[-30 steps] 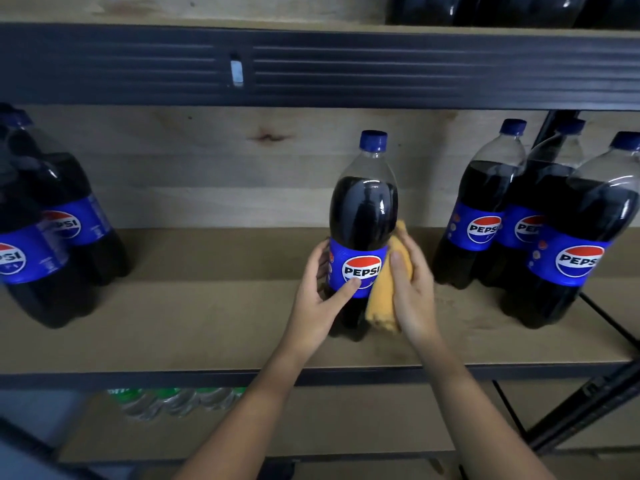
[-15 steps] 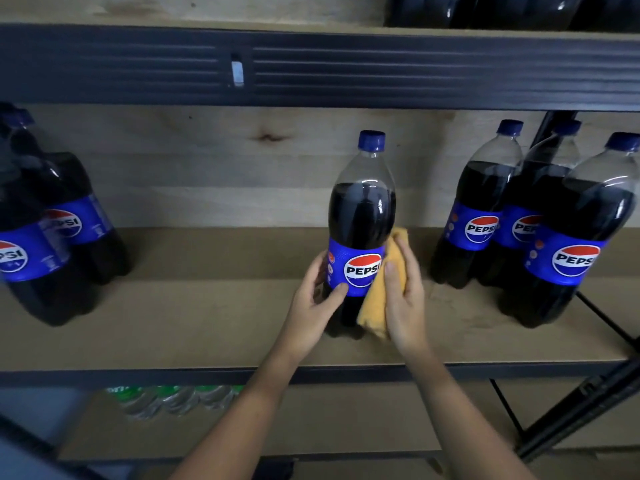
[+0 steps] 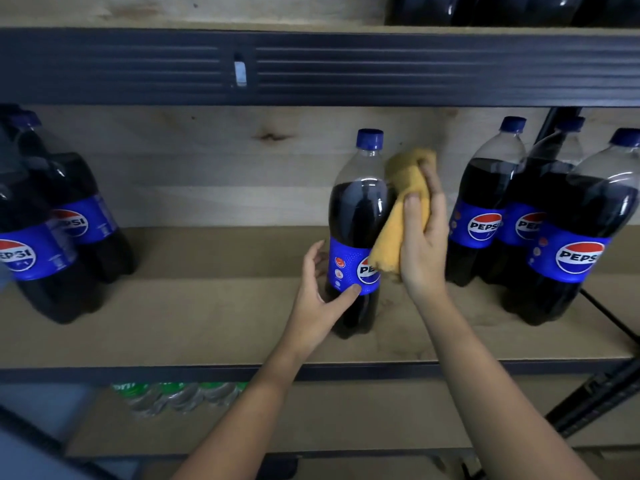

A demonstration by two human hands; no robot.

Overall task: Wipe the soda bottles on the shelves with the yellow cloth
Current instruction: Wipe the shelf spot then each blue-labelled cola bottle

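Note:
A large Pepsi bottle (image 3: pixel 358 216) with dark soda, a blue cap and a blue label stands upright in the middle of the wooden shelf (image 3: pixel 207 327). My left hand (image 3: pixel 320 296) grips its lower part, thumb on the bottom of the label. My right hand (image 3: pixel 422 233) holds the bunched yellow cloth (image 3: pixel 398 209) against the bottle's right shoulder and side. The cloth covers part of the label.
Three more Pepsi bottles (image 3: pixel 485 202) stand grouped at the right, and two others (image 3: pixel 52 220) at the left. A dark metal shelf beam (image 3: pixel 346 67) runs overhead. Green-capped bottles (image 3: pixel 166 396) lie on the shelf below. A black upright post (image 3: pixel 602 393) is at the lower right.
My right hand has slid the yellow cloth up from the label to the bottle's shoulder. The bottle has turned, its logo now facing right. My left hand has shifted lower on it.

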